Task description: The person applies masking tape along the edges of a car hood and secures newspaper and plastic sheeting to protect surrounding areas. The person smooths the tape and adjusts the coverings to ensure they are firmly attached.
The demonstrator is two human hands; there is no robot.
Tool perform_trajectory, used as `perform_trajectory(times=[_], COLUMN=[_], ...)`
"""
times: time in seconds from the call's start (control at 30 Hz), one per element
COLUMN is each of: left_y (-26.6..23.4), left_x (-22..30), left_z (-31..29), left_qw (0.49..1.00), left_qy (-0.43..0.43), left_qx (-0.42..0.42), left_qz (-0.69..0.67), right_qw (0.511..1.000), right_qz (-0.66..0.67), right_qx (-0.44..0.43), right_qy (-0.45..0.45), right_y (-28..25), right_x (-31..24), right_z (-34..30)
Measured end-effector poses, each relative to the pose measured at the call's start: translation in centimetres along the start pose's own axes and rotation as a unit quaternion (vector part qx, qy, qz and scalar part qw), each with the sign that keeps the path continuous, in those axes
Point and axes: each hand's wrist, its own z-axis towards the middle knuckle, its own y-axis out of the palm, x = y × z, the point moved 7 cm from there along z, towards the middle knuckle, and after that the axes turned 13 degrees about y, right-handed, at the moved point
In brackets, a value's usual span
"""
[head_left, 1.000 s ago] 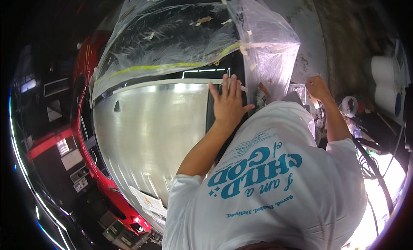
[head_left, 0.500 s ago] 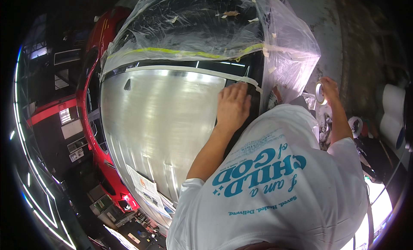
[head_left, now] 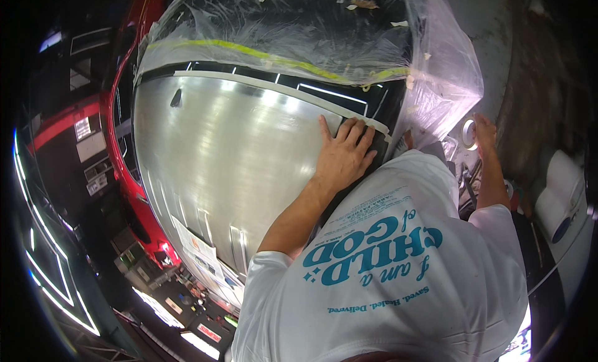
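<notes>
Left hand: palm down with fingers spread, the left hand (head_left: 346,151) rests across the right corner of the panel, holding nothing visible.
Right hand: out beyond the body's right side, the right hand (head_left: 485,133) has its fingers curled on the edge of the roll.
Tape roll: the white ring-shaped roll of tape (head_left: 465,135) hangs to the right of the left hand, well apart from it, its hole facing roughly leftward; whether a loose end trails from it, I cannot tell.
Panel: the bare, brushed silver metal panel (head_left: 230,138) spreads left of the left hand.
Strip: the narrow off-white tape strip (head_left: 293,95) follows the panel's far edge, its long axis sloping down rightward to the left fingertips, the nearer hand; contact is unclear.
Covering: beyond lies clear crinkled plastic sheeting (head_left: 218,58), edged with yellow-green tape (head_left: 249,51).
</notes>
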Motion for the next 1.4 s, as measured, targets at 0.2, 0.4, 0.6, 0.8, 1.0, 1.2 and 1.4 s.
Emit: perform_trajectory(times=[0.2,0.4,0.6,0.8,1.0,1.2,1.4], left_y=[-3.5,-4.4,-3.1,-2.4,-3.9,-5.0,-6.1], left_x=[-2.2,-3.4,-6.1,-9.6,-13.8,-16.4,-19.1], left_z=[-5.1,-7.3,-4.7,-3.5,-3.5,-3.8,-4.5], left_qw=[0.976,0.970,0.975,0.962,0.932,0.923,0.915], left_qy=[-0.064,-0.151,-0.200,-0.262,-0.333,-0.351,-0.350], left_qx=[0.168,0.143,-0.003,-0.077,-0.083,-0.064,-0.060], left_qz=[-0.123,-0.126,-0.099,0.009,0.115,0.148,0.192], right_qw=[0.997,0.969,0.881,0.896,0.890,0.882,0.895], right_qz=[-0.024,-0.210,-0.443,-0.422,-0.421,-0.432,-0.423], right_qx=[0.057,0.119,0.111,0.090,0.072,0.059,0.054], right_qy=[-0.038,-0.055,-0.120,-0.106,-0.157,-0.177,-0.127], right_y=[0.3,-0.3,-1.7,-2.3,0.4,0.4,-0.9], right_x=[-4.8,-0.4,5.9,6.0,2.3,2.7,3.5], right_z=[1.2,4.2,6.5,7.6,6.8,8.4,7.8])
